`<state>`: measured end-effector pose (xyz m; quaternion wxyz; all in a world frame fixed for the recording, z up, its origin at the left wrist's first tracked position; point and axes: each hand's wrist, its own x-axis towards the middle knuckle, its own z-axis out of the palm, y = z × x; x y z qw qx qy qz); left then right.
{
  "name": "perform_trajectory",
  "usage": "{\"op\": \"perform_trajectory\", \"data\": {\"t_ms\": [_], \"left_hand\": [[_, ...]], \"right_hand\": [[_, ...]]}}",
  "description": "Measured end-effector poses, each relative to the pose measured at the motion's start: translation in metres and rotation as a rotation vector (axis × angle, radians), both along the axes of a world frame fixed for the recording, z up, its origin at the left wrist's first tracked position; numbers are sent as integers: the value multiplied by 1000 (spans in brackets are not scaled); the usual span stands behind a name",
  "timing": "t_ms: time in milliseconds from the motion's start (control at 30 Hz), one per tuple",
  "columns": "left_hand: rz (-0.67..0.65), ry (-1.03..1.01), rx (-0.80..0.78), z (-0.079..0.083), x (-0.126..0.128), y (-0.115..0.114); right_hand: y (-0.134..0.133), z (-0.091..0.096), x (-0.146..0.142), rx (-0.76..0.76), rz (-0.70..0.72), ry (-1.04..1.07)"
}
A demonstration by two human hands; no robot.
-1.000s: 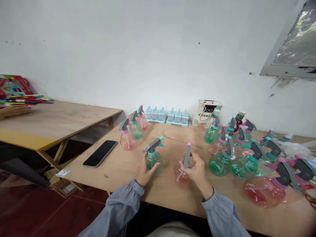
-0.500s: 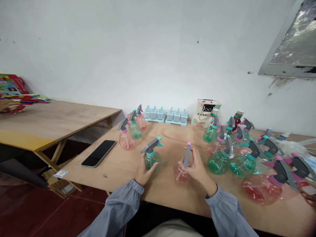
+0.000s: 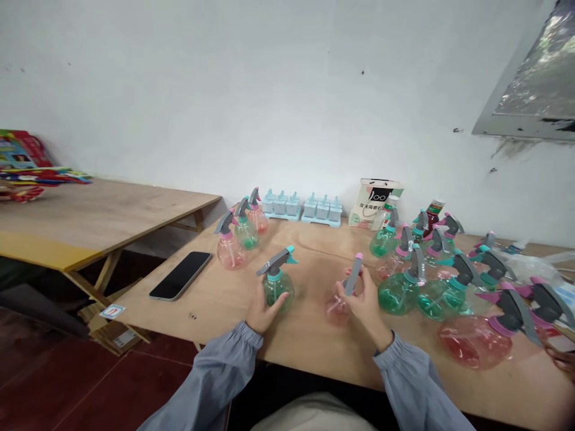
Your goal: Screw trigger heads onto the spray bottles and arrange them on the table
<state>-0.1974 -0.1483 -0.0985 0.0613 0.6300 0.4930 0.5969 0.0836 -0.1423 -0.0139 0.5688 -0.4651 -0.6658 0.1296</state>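
Observation:
My left hand (image 3: 262, 309) is wrapped round the lower body of a green spray bottle (image 3: 284, 282), which stands upright with its turquoise nozzle turned to the right. My right hand (image 3: 367, 304) grips a pink spray bottle (image 3: 336, 309) by its grey spray head. That bottle leans, its pink nozzle pointing away from me and its head tipped to the right; whether its base touches the table I cannot tell. Just right of this hand stands another green spray bottle (image 3: 398, 293).
Several more spray bottles crowd the table's right side, including a large pink one (image 3: 476, 341). A phone (image 3: 180, 275) lies at left, near three bottles. Ice-pop moulds (image 3: 322, 211) and a paper bag (image 3: 374, 205) stand by the wall. Another table (image 3: 112, 212) is at left.
My right hand has moved slightly right with the pink spray bottle, whose head now tilts right instead of standing nearly straight. My left hand stays on the green spray bottle.

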Motion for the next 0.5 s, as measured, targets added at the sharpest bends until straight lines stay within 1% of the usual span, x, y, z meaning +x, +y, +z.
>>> {"op": "perform_trajectory", "data": {"t_ms": [67,100,233,300,400,500], "left_hand": [[-3,-4,6,0,0,0],[-5,-4,7,0,0,0],[-6,-2,-7,3,1,-2],[-10,4,-11,4,1,-2],[-11,7,-3,4,1,-2],[-1,1,11,4,1,-2]], "right_hand": [[-2,1,3,33,-42,37],[-2,2,5,35,-30,28],[-5,9,8,-44,90,-71],[-5,12,7,-49,73,-57],[-6,16,7,-25,8,-26],[-15,22,13,-41,20,-81]]}}
